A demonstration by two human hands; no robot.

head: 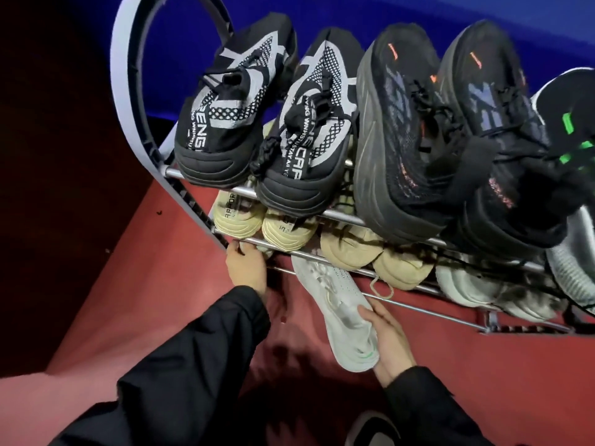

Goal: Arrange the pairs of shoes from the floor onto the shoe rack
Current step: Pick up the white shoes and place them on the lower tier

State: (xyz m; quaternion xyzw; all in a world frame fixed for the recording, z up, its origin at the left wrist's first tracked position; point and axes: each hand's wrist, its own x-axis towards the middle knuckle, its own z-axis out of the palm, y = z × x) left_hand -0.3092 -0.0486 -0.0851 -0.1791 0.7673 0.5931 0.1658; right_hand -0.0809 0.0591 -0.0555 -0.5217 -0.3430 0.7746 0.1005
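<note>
A white sneaker (335, 312) with a green heel mark points toe-first into the lowest tier of the metal shoe rack (415, 309). My right hand (388, 341) grips it at the heel and collar. My left hand (246, 268) reaches under the left end of the rack's lower bars, its fingertips hidden behind a bar, so what it touches is unclear. The top tier holds a black-and-white knit pair (267, 123) and a black pair with orange marks (450, 149). Cream pairs (289, 230) fill the middle tier.
More pale shoes (483, 291) sit on the lower tier at right, and a shoe with green marks (570, 123) is at the far right. A dark shoe (370, 429) lies on the red floor near my feet. A blue wall stands behind the rack.
</note>
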